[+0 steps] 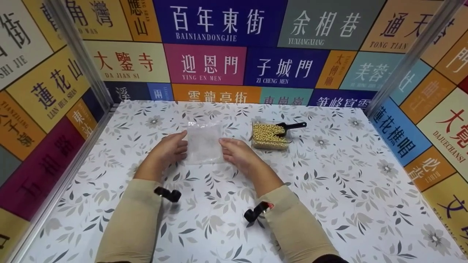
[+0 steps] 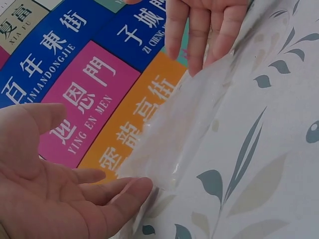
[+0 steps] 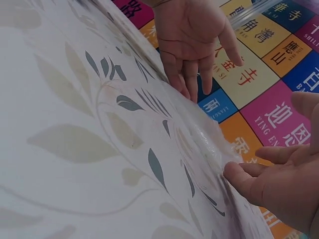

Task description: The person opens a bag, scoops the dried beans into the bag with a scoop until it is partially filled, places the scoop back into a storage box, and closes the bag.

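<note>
A clear plastic bag (image 1: pixel 204 143) lies flat on the flowered tabletop, between the two hands. My left hand (image 1: pixel 171 149) is at its left edge, palm turned inward, and in the left wrist view the fingertips (image 2: pixel 138 189) touch the plastic. At the opposite edge is my right hand (image 1: pixel 237 153), its fingers loosely extended and the tips against the bag. Neither hand curls round the bag. Right of the hands stands a clear box of yellow beans (image 1: pixel 268 132), with a black scoop (image 1: pixel 292 126) resting in it, handle pointing right.
The white tabletop (image 1: pixel 219 219) has a grey leaf pattern. Panels with Chinese lettering (image 1: pixel 219 22) surround it at the back and both sides, with metal posts (image 1: pixel 406 58) at the corners. Black wrist mounts (image 1: pixel 168 194) sit on both sleeves.
</note>
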Demonstrator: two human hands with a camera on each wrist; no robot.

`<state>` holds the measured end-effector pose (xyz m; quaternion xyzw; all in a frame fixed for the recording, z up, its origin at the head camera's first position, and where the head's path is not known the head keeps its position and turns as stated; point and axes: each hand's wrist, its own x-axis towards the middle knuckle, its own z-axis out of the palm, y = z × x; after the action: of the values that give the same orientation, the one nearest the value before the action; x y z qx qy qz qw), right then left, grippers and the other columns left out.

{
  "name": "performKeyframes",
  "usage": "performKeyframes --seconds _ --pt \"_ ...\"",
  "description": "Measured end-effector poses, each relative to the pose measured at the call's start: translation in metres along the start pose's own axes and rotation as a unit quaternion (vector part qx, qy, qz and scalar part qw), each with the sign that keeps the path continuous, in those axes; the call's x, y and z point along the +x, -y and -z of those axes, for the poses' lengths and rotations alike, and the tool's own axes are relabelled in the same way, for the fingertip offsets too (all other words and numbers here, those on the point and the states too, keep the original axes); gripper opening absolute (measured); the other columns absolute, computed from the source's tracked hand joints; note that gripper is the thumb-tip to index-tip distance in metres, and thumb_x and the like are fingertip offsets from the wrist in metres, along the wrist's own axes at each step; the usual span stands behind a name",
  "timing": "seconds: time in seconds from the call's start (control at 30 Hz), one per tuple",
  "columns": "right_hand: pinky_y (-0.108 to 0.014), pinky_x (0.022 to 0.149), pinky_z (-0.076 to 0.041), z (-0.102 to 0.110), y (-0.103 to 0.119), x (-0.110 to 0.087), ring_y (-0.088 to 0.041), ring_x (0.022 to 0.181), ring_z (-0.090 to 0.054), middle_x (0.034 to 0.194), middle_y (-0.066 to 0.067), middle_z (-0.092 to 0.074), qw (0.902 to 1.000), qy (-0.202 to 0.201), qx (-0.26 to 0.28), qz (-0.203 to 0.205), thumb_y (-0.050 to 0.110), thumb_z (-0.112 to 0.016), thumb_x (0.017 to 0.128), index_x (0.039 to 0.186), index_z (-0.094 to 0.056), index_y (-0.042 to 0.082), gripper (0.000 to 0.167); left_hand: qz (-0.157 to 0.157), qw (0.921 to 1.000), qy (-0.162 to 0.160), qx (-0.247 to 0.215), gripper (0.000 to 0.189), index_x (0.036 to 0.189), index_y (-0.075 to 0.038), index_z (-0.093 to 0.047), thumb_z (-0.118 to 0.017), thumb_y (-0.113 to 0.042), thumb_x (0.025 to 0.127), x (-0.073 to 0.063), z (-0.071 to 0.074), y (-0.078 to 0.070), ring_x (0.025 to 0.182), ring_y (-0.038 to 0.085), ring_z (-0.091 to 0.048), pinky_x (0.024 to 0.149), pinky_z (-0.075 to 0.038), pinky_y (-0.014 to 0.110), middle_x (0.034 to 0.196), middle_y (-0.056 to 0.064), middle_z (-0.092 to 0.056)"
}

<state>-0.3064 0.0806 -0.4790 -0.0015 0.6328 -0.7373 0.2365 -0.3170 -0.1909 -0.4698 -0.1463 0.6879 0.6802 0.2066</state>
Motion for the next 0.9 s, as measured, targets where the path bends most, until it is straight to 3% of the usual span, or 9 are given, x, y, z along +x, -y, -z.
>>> performKeyframes --seconds 0.13,0.23,0.33,0.5,0.6,0.73,0.9 --pt "-0.045 0.128 -0.044 0.000 0.001 -0.001 -0.037 0.151 -0.049 0.163 -0.019 -0.046 0.9997 -0.022 -0.009 0.005 0.033 -0.067 0.106 0.158 -0.046 0.003 0.063 -0.022 0.9992 0.005 -0.032 0.079 0.171 -0.011 -0.020 -0.055 -0.047 0.110 0.001 -0.002 0.004 0.153 0.027 -0.047 0.125 -0.047 0.041 0.172 0.016 -0.039" --pt "-0.035 0.108 -0.055 -0.001 0.001 -0.001 -0.024 0.118 -0.063 0.137 -0.015 -0.057 0.9991 -0.040 -0.011 0.011 0.031 -0.070 0.104 0.154 -0.050 0.006 0.059 -0.044 0.9989 0.007 -0.015 0.073 0.170 -0.010 -0.023 -0.054 -0.039 0.111 0.000 -0.005 0.006 0.143 0.027 -0.055 0.118 -0.051 0.040 0.165 0.017 -0.046" --pt "-0.031 0.090 -0.054 0.000 0.000 0.000 -0.017 0.095 -0.058 0.122 -0.012 -0.059 0.9975 -0.058 -0.033 0.024 0.031 -0.069 0.105 0.154 -0.051 0.007 0.058 -0.064 0.9975 -0.013 0.029 0.062 0.165 -0.011 -0.035 -0.055 -0.033 0.111 -0.001 -0.008 0.006 0.128 0.026 -0.062 0.106 -0.057 0.038 0.153 0.016 -0.056" --pt "-0.031 0.090 -0.060 0.002 0.002 0.000 -0.018 0.099 -0.066 0.129 -0.010 -0.064 0.9874 -0.094 -0.107 0.068 0.028 -0.064 0.108 0.155 -0.054 0.009 0.052 -0.094 0.9894 -0.067 0.088 0.040 0.147 -0.011 -0.054 -0.058 -0.025 0.110 -0.004 -0.015 0.004 0.116 0.025 -0.064 0.098 -0.063 0.043 0.131 0.012 -0.061" --pt "-0.031 0.084 -0.061 0.003 0.004 -0.001 -0.016 0.092 -0.067 0.119 -0.008 -0.065 0.9789 -0.123 -0.134 0.093 0.022 -0.066 0.107 0.145 -0.063 0.008 0.041 -0.110 0.9856 -0.085 0.096 0.033 0.139 -0.011 -0.059 -0.060 -0.022 0.108 -0.005 -0.021 0.001 0.115 0.026 -0.065 0.100 -0.063 0.047 0.125 0.010 -0.061" --pt "-0.032 0.077 -0.061 0.006 0.008 -0.004 -0.016 0.084 -0.065 0.106 -0.006 -0.068 0.9655 -0.161 -0.167 0.118 0.020 -0.069 0.104 0.131 -0.073 0.009 0.029 -0.125 0.9817 -0.100 0.103 0.025 0.129 -0.012 -0.064 -0.063 -0.022 0.107 -0.007 -0.028 -0.003 0.115 0.025 -0.067 0.101 -0.064 0.047 0.122 0.009 -0.064" --pt "-0.031 0.083 -0.062 0.015 0.013 -0.009 -0.018 0.091 -0.069 0.110 -0.008 -0.074 0.9542 -0.176 -0.198 0.139 0.021 -0.071 0.103 0.126 -0.076 0.011 0.025 -0.146 0.9788 -0.106 0.096 0.021 0.124 -0.011 -0.066 -0.064 -0.024 0.108 -0.008 -0.037 -0.008 0.114 0.028 -0.067 0.101 -0.065 0.047 0.118 0.011 -0.065"
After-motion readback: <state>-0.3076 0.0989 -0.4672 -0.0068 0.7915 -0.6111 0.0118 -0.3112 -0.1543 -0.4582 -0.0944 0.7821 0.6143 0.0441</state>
